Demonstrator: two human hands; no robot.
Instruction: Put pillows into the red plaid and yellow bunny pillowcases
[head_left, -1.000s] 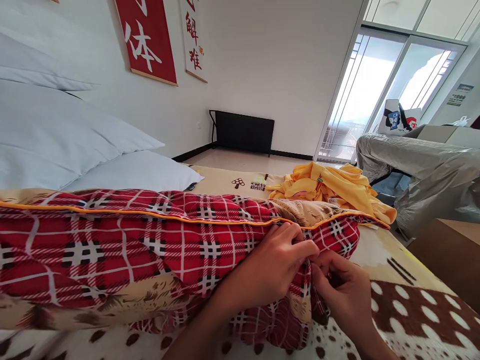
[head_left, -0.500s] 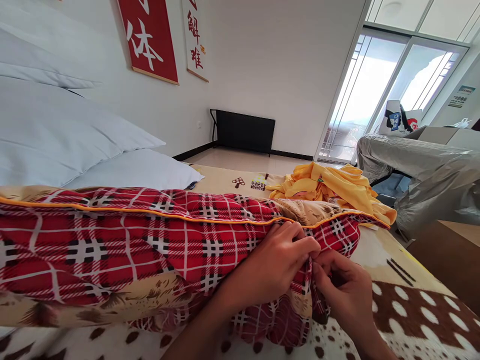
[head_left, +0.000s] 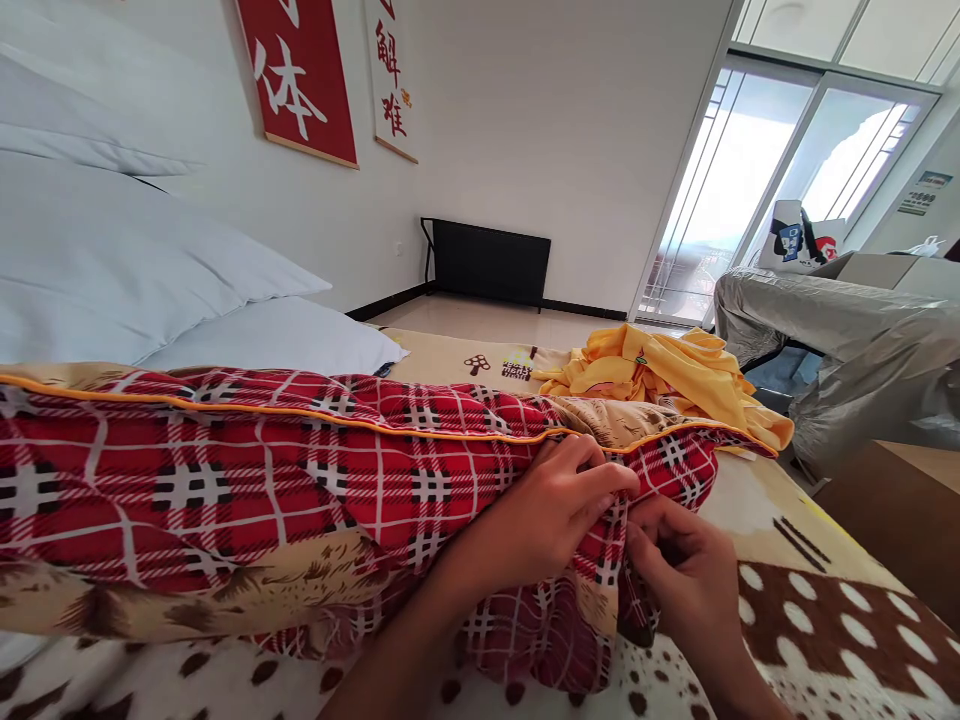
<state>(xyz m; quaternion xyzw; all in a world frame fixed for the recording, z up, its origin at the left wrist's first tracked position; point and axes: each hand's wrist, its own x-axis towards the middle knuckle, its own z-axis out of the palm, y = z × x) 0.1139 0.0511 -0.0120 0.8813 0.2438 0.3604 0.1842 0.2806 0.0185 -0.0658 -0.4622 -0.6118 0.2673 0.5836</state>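
A red plaid fabric cover (head_left: 300,480) with orange piping and beige patterned parts lies bunched across the bed. My left hand (head_left: 570,500) is closed on the cover just below the piping, right of centre. Close beside it, my right hand (head_left: 682,560) pinches a fold or edge of the same cover between thumb and fingers. The fingertips of both hands are partly hidden in the cloth, and the two hands nearly meet.
White pillows (head_left: 150,260) are piled at the left. Yellow cloth (head_left: 660,365) lies on the patterned bed sheet (head_left: 810,500) beyond my hands. A cardboard box (head_left: 892,520) and plastic-wrapped furniture (head_left: 847,330) stand at the right.
The left part of the plaid cover and its piping have shifted slightly up and to the right. Both hands keep their hold, with only a small shift of the right hand to the left.
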